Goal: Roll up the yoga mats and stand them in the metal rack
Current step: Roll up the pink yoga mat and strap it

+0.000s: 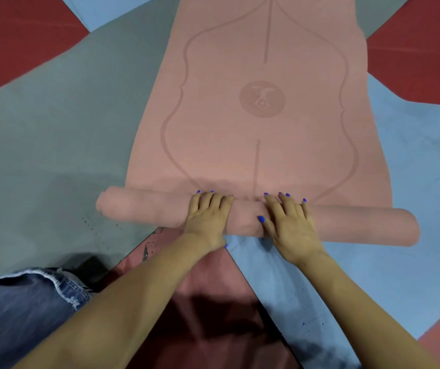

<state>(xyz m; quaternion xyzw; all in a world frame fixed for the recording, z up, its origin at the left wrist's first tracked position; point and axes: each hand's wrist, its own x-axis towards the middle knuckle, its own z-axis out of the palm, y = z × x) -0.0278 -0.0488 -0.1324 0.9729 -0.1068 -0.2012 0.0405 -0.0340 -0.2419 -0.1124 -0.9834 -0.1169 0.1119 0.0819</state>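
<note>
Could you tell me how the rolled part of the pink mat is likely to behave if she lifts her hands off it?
The roll would probably loosen or unroll a little, since only the left hand and right hand press on it. Being round, it may also roll across the floor. The flat part of the mat lies limp, so it likely flops when lifted.

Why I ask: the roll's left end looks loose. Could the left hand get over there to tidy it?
Probably yes. The left hand lies flat on the pink mat's roll, and the roll's top is bare from there to its left end. Nothing lies in between.
</note>
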